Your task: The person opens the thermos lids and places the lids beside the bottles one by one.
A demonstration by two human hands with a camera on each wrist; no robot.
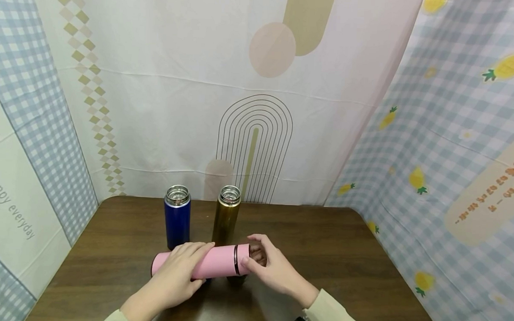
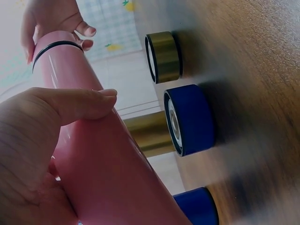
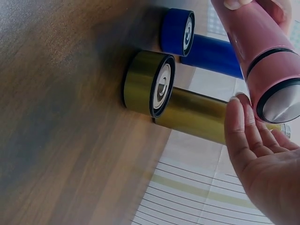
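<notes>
My left hand (image 1: 176, 271) grips a pink thermos bottle (image 1: 217, 262) round its body, holding it nearly level above the table. Its pink lid (image 3: 276, 77), set off by a black ring and ending in a silver disc, points to the right. Beside that lid end is my right hand (image 1: 274, 267), its fingers loosely spread and their tips right at the lid's edge. Behind the pink bottle stand a blue thermos bottle (image 1: 178, 224) and a gold thermos bottle (image 1: 226, 221), both upright with open mouths.
On the wooden table (image 1: 322, 243), a blue lid (image 2: 194, 119) and a gold lid (image 2: 165, 57) lie near the bottles, mostly hidden under the pink one in the head view. Patterned curtains (image 1: 169, 105) hang behind the table and at both sides.
</notes>
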